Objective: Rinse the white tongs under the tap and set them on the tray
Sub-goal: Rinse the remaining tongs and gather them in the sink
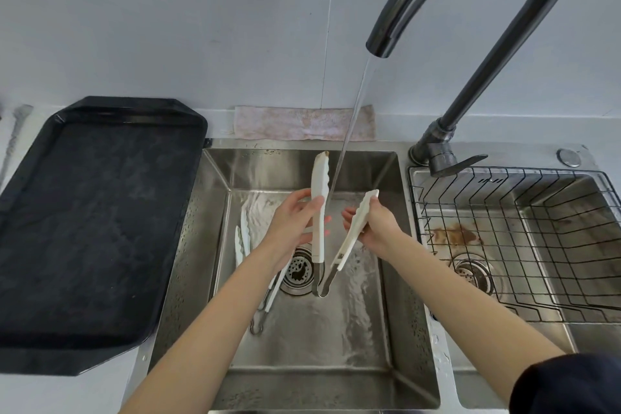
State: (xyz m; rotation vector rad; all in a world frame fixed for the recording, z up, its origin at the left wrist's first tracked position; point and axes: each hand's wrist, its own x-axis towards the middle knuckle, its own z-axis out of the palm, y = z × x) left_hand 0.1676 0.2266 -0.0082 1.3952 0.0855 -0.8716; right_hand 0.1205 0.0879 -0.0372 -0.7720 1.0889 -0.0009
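Head view: over the steel sink (215, 245), the left hand (295, 222) and right hand (376, 225) each grip one arm of the spread white tongs (317, 212), tap (470, 44) water running between; black tray (100, 228) lies left.

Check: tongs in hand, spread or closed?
Spread. The left hand and right hand each hold one arm of the white tongs, tips apart, joined only at the hinge.

Two tongs (319, 212) (243, 239), one tray (100, 212), two sinks (302, 329) (571, 212).
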